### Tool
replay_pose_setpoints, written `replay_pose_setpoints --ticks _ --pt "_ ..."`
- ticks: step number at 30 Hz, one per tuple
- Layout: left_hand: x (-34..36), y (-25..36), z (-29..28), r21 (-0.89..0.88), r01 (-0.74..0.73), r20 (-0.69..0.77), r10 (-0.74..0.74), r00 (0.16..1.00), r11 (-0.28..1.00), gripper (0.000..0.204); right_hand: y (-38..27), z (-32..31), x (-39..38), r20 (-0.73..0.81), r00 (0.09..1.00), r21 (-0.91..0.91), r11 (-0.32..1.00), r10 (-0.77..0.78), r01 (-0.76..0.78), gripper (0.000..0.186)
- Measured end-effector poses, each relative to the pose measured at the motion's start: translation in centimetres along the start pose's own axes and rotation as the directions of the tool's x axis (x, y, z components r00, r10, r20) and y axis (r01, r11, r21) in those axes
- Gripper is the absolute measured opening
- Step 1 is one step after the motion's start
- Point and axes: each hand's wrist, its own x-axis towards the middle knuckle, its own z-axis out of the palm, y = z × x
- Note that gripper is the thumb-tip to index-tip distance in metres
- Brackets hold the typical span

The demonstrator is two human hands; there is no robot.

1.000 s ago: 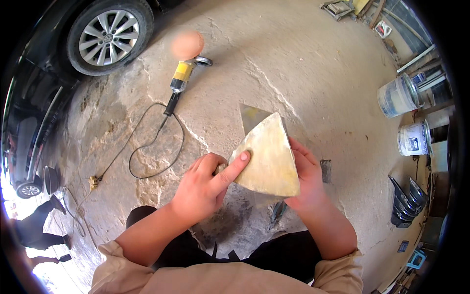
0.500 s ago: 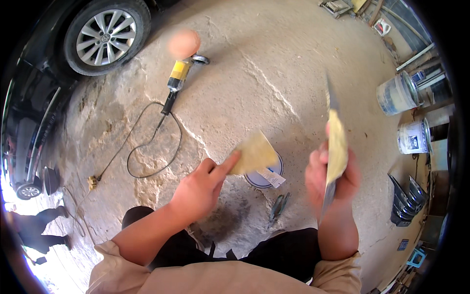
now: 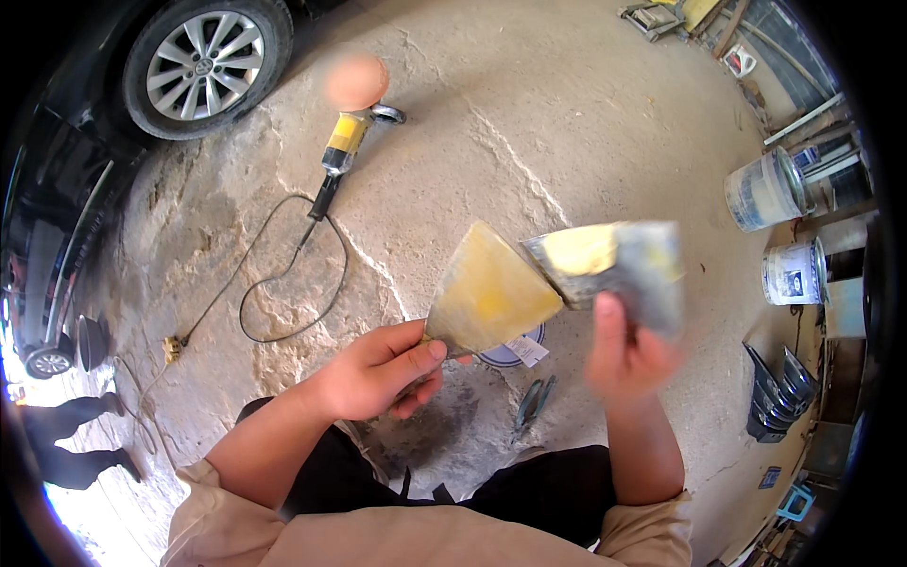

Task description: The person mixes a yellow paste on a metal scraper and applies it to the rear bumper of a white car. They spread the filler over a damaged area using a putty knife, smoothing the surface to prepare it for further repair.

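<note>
The left hand (image 3: pixel 383 373) is curling its fingers snugly round the narrow end of a yellow-smeared triangular scraper (image 3: pixel 493 295), while the blurred right hand (image 3: pixel 631 357) is pinching a grey plate (image 3: pixel 652 269), thumb in front, with yellow paste (image 3: pixel 581 249) sitting on it. Both tools are hanging above the concrete floor (image 3: pixel 444 180), edges meeting or nearly so. Below the scraper, a white printed label (image 3: pixel 530 351) is lying across a round blue-rimmed object (image 3: pixel 499 357), with pliers (image 3: pixel 536 402) resting nearby. At right, a white-and-blue bucket (image 3: pixel 794 271) is showing printing and a dark picture panel; a round badge is marking the car wheel's hub (image 3: pixel 204 67).
</note>
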Motion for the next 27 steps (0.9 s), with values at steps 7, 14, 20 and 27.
replay_pose_setpoints --ticks 7,14,20,27 --pt "-0.3 -0.3 -0.5 0.113 -0.091 0.031 0.088 0.996 0.989 0.031 0.4 1.6 1.1 0.195 0.953 0.070 0.973 -0.232 0.222 0.035" --pt "-0.4 -0.8 -1.4 0.185 -0.216 -0.017 0.223 0.975 0.959 0.030 -0.5 0.0 1.9 0.408 0.912 0.026 0.999 -0.044 0.037 0.036" --pt "-0.2 -0.4 -1.5 -0.036 -0.129 0.048 0.130 0.990 0.991 0.034 1.2 -0.1 1.0 0.585 0.807 -0.060 0.997 0.082 -0.058 0.030" --pt "0.6 -1.0 -1.0 -0.091 -0.057 0.254 0.078 0.964 0.994 0.041 1.6 2.5 -0.5 0.563 0.729 0.718 0.206 0.390 -0.665 0.028"
